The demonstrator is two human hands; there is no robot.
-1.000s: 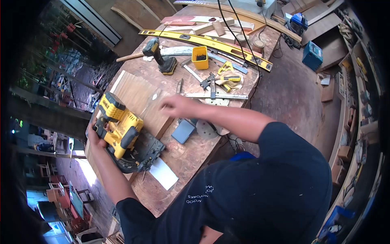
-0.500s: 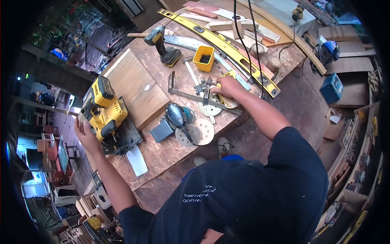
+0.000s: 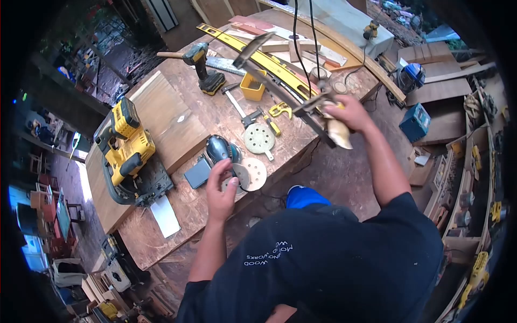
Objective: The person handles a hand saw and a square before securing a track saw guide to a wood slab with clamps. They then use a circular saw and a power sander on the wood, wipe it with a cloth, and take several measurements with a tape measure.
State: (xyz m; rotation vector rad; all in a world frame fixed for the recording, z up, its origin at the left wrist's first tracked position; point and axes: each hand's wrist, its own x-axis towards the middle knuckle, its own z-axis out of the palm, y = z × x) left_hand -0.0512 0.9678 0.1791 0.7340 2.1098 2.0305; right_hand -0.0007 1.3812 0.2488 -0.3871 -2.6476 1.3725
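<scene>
Workbench [image 3: 161, 237]: right hand [image 3: 350, 110] grip clamped on one bar clamp [image 3: 285, 89]; left hand [image 3: 221, 191] fingers apart.

Bright daylight, soft shadows, strong fisheye bending, dark vignetted corners, slight motion blur

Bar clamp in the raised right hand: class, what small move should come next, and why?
Probably carry the bar clamp, lifted off the bench in the right hand, toward the wooden board. The left hand rests on loose sanding discs, doing no holding.
</scene>
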